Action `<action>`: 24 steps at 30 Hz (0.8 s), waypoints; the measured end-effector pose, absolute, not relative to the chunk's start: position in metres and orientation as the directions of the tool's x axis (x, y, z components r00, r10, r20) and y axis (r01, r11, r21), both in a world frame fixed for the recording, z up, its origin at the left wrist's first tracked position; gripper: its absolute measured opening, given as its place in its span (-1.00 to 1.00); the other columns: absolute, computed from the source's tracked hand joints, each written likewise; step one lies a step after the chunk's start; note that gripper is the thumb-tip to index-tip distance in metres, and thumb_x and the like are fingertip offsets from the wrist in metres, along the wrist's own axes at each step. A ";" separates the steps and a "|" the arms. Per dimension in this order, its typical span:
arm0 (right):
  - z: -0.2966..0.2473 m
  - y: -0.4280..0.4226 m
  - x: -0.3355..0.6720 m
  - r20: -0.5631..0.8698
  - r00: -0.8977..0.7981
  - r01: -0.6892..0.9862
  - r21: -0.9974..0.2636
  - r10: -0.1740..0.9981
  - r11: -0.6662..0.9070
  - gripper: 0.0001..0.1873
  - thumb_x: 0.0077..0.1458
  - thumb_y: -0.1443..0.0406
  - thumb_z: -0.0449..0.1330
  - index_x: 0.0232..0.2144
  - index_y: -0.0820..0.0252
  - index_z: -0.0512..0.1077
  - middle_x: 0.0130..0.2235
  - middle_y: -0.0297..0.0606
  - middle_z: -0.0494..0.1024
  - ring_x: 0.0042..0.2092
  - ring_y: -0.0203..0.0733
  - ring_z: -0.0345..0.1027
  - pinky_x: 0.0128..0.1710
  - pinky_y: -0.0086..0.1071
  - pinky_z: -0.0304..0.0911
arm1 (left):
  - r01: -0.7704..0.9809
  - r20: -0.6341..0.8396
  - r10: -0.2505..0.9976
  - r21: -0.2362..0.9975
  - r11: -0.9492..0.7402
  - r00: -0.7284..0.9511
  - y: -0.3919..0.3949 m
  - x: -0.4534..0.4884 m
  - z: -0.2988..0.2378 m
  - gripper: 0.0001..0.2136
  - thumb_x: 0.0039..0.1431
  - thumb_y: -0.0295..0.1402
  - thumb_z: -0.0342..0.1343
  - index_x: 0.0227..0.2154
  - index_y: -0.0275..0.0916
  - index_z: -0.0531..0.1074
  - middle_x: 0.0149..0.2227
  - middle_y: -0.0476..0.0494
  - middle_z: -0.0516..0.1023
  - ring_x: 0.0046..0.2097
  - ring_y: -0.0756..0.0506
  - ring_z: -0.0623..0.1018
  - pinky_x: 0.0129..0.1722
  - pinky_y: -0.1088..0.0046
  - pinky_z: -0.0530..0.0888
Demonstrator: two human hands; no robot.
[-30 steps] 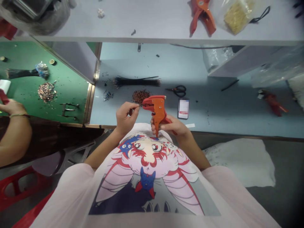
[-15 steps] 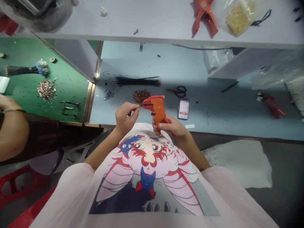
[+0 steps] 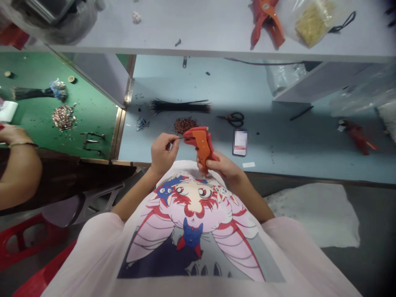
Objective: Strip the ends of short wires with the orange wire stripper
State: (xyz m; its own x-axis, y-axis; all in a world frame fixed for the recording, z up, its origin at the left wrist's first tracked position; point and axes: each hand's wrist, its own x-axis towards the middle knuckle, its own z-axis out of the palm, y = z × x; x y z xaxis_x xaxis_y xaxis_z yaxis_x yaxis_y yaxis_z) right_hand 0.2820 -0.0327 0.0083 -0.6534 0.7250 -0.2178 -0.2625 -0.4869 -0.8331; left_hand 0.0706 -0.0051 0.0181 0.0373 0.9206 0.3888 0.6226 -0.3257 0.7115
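Observation:
My right hand (image 3: 220, 167) is wrapped round the handles of an orange wire stripper (image 3: 200, 144), held upright over the near edge of the light blue bench (image 3: 278, 136). My left hand (image 3: 163, 153) pinches a thin dark wire (image 3: 177, 139) whose end goes into the stripper's jaws. Just beyond the tool lies a small heap of reddish-brown wire bits (image 3: 185, 124). Farther back lies a bundle of black wires (image 3: 181, 107).
Black scissors (image 3: 232, 118) and a phone (image 3: 240, 142) lie right of the heap. Another orange tool (image 3: 265, 20) and a bag (image 3: 312, 18) rest on the grey shelf above. A red tool (image 3: 357, 135) lies far right. At the left, another person's arm (image 3: 17, 165) rests by a green table (image 3: 77, 111).
The stripper's head has tilted and dropped slightly, and its handles look squeezed closer. My left hand has kept its pinch on the wire. The other person's hand has shifted a little.

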 end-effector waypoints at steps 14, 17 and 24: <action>0.019 -0.019 0.257 0.031 -0.164 -0.156 -0.988 0.986 0.006 -0.59 -0.04 0.09 0.29 -0.20 0.13 0.30 -0.25 -0.23 0.42 -0.27 -0.21 0.32 -0.22 -0.27 0.34 | 0.650 0.582 0.788 0.523 -0.551 0.200 -0.019 0.078 0.017 -0.95 0.11 -0.41 0.10 -0.37 -0.20 0.44 -0.46 -0.07 0.50 -0.42 0.00 0.44 -0.36 0.46 0.39; 0.021 -0.019 0.255 0.068 -0.145 -0.069 -0.996 0.987 0.058 -0.67 0.02 0.11 0.24 -0.23 0.14 0.31 -0.27 -0.23 0.41 -0.31 -0.23 0.30 -0.24 -0.28 0.33 | 0.632 0.581 0.772 0.502 -0.590 0.259 -0.020 0.080 0.018 -0.95 0.11 -0.43 0.08 -0.37 -0.19 0.43 -0.46 -0.07 0.51 -0.39 -0.01 0.47 -0.36 0.47 0.40; 0.022 -0.019 0.259 0.127 -0.096 0.153 -0.978 0.987 0.141 -0.81 0.07 0.19 0.18 -0.33 0.17 0.32 -0.35 -0.26 0.39 -0.36 -0.24 0.25 -0.27 -0.30 0.26 | 0.634 0.541 0.770 0.474 -0.611 0.337 -0.018 0.075 0.020 -0.93 0.13 -0.46 0.03 -0.38 -0.21 0.40 -0.43 -0.10 0.51 -0.35 -0.03 0.47 -0.32 0.47 0.38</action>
State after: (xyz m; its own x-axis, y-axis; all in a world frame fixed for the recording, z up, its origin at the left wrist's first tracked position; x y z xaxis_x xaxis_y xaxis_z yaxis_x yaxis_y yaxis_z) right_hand 0.2588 -0.0187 0.0224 -0.0958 0.9872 0.1271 0.1533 0.1408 -0.9781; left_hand 0.0754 -0.0183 0.0200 0.3374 0.7702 0.5412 0.6341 -0.6109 0.4741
